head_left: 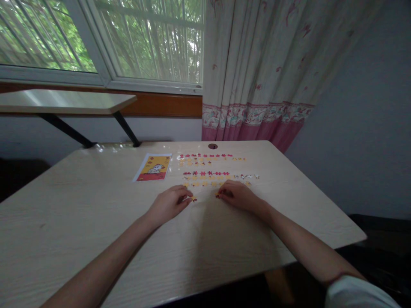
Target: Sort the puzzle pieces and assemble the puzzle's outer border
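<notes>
Between the thumb and fingertips of my left hand (171, 202) is a small jigsaw puzzle piece (194, 199), yellow with a dark red part, close to the tabletop. My right hand (236, 194) pinches another small puzzle piece (217, 195), yellow and dark, a short way to the right. Just beyond both hands lie rows of puzzle pieces: red pieces (207, 173), yellow pieces (204, 184) and white pieces (246, 176). Farther back runs another red row (205, 155) with yellow pieces below it. My right hand covers part of the nearest yellow row.
A printed picture (157, 167) of a white cartoon animal on yellow and red lies left of the rows. The pale wooden table (96, 222) has a cable hole (212, 146) at its back edge. A raised shelf (70, 102) stands at the back left, and a curtain (257, 77) hangs behind.
</notes>
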The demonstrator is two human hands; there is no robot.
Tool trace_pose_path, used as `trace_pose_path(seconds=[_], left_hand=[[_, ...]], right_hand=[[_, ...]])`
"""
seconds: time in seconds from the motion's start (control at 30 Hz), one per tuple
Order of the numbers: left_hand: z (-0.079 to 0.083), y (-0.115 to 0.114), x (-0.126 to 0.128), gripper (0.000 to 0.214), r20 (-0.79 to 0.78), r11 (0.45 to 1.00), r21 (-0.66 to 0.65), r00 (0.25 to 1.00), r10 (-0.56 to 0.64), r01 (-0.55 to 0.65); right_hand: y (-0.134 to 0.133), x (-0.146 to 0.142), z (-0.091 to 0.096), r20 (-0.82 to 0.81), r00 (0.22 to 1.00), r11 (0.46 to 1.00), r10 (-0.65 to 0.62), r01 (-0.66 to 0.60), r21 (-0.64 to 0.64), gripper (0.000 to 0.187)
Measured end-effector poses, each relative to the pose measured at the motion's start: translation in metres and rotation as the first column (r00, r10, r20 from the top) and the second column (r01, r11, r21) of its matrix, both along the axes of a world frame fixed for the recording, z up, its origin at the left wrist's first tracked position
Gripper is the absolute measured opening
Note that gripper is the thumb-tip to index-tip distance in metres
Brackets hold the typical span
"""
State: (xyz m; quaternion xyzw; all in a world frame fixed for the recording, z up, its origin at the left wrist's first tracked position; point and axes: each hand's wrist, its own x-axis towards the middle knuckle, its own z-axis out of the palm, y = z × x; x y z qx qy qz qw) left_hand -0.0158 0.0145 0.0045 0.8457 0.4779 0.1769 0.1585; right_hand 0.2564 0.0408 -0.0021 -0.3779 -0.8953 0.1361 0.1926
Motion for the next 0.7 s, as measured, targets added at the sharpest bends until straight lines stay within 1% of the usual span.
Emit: trace_pose_path(seconds=[0.27,0.37,0.5,0.7], left_hand=[[0.0004,-0.0005,0.0004,0.022,-0.001,0.999,-0.017,1.000,0.029,-0.029],[-0.0004,-0.0004,0.0002,0.022,0.015,0.999,-0.009,0.999,0.031,-0.031],[-0.0008,-0.0004,-0.0002,0.021,0.019,1.000,-0.001,0.999,0.027,-0.027],[-0.0003,0.0002,-0.0010,0.022,0.001,1.000,-0.011,1.000,0.010,-0.010]], right_hand=[[-0.0002,0.0003,0.0003,0.000,1.000,1.000,0.003,-0.003,-0.006,0.011],[-0.0017,-0.0010,0.0000,-0.005,1.000,1.000,-0.015,0.015,-0.013,0.012],[-0.0024,-0.0031,-0.0015,-0.005,0.999,0.999,-0.043,0.043,-0.007,0.013],[-0.0017,-0.0035,-0.0029,-0.008,0.999,0.999,-0.051,0.051,-0.010,0.012]])
